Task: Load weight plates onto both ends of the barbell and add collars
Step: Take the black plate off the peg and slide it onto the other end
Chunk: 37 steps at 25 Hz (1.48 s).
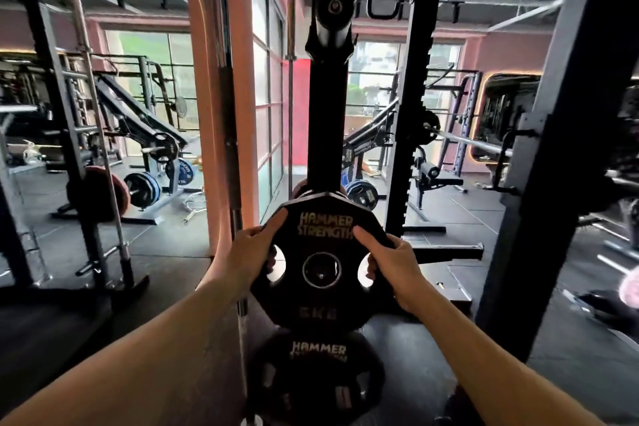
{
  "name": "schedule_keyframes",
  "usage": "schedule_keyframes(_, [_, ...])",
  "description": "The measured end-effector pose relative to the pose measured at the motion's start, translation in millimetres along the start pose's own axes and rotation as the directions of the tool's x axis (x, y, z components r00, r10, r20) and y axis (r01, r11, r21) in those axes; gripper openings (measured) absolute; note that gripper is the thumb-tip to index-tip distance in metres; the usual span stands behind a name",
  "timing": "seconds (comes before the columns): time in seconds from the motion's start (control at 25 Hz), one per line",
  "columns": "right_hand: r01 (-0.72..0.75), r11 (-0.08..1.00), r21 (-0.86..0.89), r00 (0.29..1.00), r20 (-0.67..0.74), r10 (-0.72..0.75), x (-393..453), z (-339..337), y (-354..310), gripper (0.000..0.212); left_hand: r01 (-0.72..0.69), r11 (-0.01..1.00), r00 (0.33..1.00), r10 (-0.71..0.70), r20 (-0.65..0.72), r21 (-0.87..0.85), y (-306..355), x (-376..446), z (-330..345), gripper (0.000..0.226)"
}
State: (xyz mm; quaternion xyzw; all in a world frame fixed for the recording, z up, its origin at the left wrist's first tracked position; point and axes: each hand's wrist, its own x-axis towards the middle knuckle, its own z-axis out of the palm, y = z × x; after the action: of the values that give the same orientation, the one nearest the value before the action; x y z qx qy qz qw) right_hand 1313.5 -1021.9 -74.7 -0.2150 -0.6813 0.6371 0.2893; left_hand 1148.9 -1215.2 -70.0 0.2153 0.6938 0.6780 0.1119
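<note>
Dark rubber floor, pink walls, big windows. Left, a rack with loaded bars. Centre, a black upright; before it both hands, left and right, hold a plate, fingers hooked through its grip holes. Another plate sits below. Right, a barbell.

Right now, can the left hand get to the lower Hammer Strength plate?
Probably not yet: the left hand and right hand both grip the upper plate. The lower plate sits unobstructed just below it.
</note>
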Motion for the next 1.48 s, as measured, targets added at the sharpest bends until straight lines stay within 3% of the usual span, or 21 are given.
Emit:
schedule_keyframes(0.08, [0.022,0.999,-0.04,0.998,-0.058,-0.024,-36.5,0.6,-5.9,0.075,-0.044,0.999,0.999,0.044,-0.031,0.024,-0.6,-29.8,-2.3,0.078])
schedule_keyframes(0.16, [0.048,0.995,-0.086,0.992,-0.116,-0.058,-72.6,-4.7,-10.6,0.068,-0.069,0.997,0.997,0.068,0.027,0.029,1.3,-57.9,-1.2,0.085])
schedule_keyframes(0.28, [0.079,0.991,-0.106,0.976,-0.193,-0.098,-116.3,-24.5,-19.2,0.05,-0.123,0.992,0.991,0.122,0.053,0.015,15.1,-90.5,14.3,0.076])
schedule_keyframes(0.44, [0.111,0.982,-0.151,0.933,-0.326,-0.156,-163.7,-70.2,-46.9,0.051,-0.189,0.982,0.973,0.191,0.131,-0.03,45.3,-125.7,54.6,0.085])
schedule_keyframes(0.64, [0.157,0.962,-0.225,0.853,-0.46,-0.247,-222.1,-150.5,-74.0,0.064,-0.236,0.958,0.929,0.272,0.25,-0.164,77.7,-171.4,133.5,0.081])
schedule_keyframes(0.96, [0.142,0.948,-0.286,0.697,-0.651,-0.301,-310.1,-322.1,-89.4,0.081,-0.243,0.945,0.862,0.313,0.398,-0.216,118.8,-267.6,298.1,0.084])
schedule_keyframes(1.12, [0.164,0.935,-0.315,0.623,-0.701,-0.346,-341.4,-426.7,-97.9,0.072,-0.252,0.94,0.824,0.333,0.459,-0.231,139.6,-318.7,396.7,0.085])
schedule_keyframes(1.28, [0.187,0.938,-0.293,0.628,-0.699,-0.343,-351.0,-527.5,-106.3,0.068,-0.241,0.943,0.83,0.323,0.455,-0.231,157.5,-354.4,489.1,0.086])
schedule_keyframes(1.48, [0.202,0.945,-0.257,0.729,-0.606,-0.32,-331.8,-622.4,-110.0,0.105,-0.203,0.956,0.88,0.273,0.389,-0.211,175.4,-374.6,570.0,0.079])
